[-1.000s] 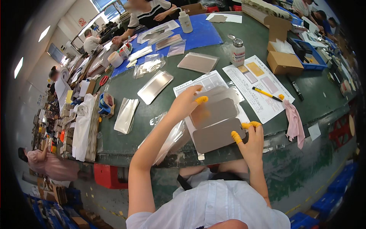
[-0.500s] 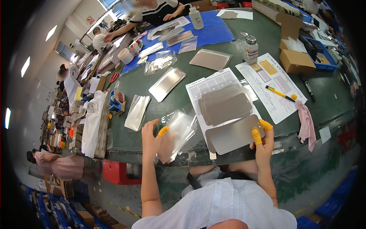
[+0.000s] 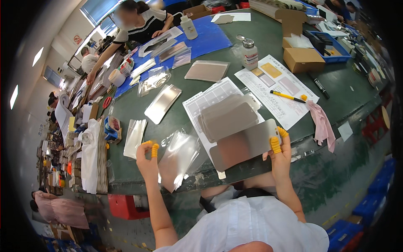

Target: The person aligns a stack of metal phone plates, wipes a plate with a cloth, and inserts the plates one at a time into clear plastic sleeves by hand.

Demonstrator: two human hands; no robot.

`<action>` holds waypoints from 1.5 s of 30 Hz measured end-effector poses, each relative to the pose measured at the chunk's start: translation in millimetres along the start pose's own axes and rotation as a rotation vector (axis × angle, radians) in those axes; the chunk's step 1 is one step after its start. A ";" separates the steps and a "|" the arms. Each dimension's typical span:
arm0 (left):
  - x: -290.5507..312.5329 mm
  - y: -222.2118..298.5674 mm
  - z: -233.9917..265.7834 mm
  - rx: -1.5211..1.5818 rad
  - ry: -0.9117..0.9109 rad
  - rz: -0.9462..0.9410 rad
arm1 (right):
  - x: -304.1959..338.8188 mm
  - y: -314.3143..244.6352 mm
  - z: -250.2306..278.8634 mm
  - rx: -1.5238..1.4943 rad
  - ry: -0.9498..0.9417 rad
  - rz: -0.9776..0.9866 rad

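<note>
My right hand pinches the right end of a thin, glossy grey panel with rounded corners, between yellow-capped thumb and fingers. The panel is tilted, with a pinkish reflection on it. Behind it, similar grey panels overlap on a printed sheet. My left hand has its yellow-capped thumb and finger drawn together; whether a thin film is between them I cannot make out. It is between a fanned pile of clear plastic sleeves and a smaller stack of clear sleeves.
Farther back lie a clear-wrapped stack and a panel stack. A pump bottle, a yellow pen, a pink cloth and an open carton are rightward. A co-worker reaches over the blue mat.
My left hand has left the sleeve pile, moving left, and its fingers have come together. My right hand keeps the panel, now tilted more. The whole view has shifted.
</note>
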State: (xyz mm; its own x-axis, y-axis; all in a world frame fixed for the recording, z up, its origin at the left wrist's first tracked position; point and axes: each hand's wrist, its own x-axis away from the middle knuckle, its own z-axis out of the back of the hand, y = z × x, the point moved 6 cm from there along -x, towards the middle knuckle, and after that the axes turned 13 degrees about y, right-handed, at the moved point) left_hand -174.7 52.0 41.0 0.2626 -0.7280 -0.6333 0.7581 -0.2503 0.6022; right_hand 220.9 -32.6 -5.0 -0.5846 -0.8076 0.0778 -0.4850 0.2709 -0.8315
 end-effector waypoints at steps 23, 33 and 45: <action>100.5 98.2 -64.0 0.949 -0.928 0.773 | 6.2 -24.6 17.4 -0.101 0.064 0.354; 102.7 95.9 -61.0 0.784 -0.974 0.707 | 9.3 -37.4 23.3 -0.128 0.036 0.496; 106.6 107.0 -61.4 0.767 -1.099 0.647 | 11.3 -28.4 12.4 0.096 -0.050 0.424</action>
State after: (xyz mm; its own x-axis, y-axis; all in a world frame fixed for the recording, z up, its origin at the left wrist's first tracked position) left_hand -28.9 -13.1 8.1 -0.4131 -0.8592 0.3019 0.1053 0.2842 0.9530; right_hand 236.1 -55.9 12.7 -0.6857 -0.6603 -0.3063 -0.1448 0.5361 -0.8316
